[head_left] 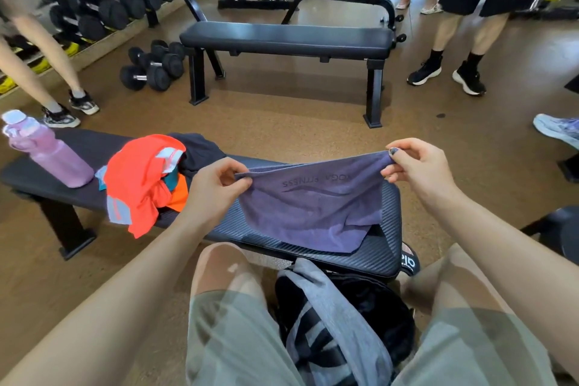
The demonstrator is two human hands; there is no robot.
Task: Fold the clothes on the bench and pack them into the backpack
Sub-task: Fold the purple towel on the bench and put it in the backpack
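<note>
from my seat behind the head camera i see both hands raised over the near counter [388,229], stretching a purple towel [313,213] between them. the left grip [221,180] sits at about nine o'clock from the towel's middle, thumb and fingers pinching the towel's top left corner. the right grip [413,166] sits at about two o'clock, fingers pinching the top right corner, a dark-painted thumbnail showing. the top edge hangs taut between the two grips; the rest drapes down and its lower part lies on the counter's ribbed black pad. mirrored lettering shows on the cloth near the top edge.

at nine o'clock from the towel, on the same counter, lies a crumpled pile: an orange garment [138,185] with pale reflective patches in front, and a dark garment [197,147] behind it, touching. further toward nine o'clock a pink water bottle [47,150] stands on the counter, apart from the pile.

at six o'clock, between my knees and just below the counter's edge, the backpack [338,323] sits on the floor, grey and black, its top gaping.

at twelve o'clock a second bench [288,37] stands across the floor, with dumbbells [153,67] at its left foot. other people's legs stand at ten and two o'clock.
</note>
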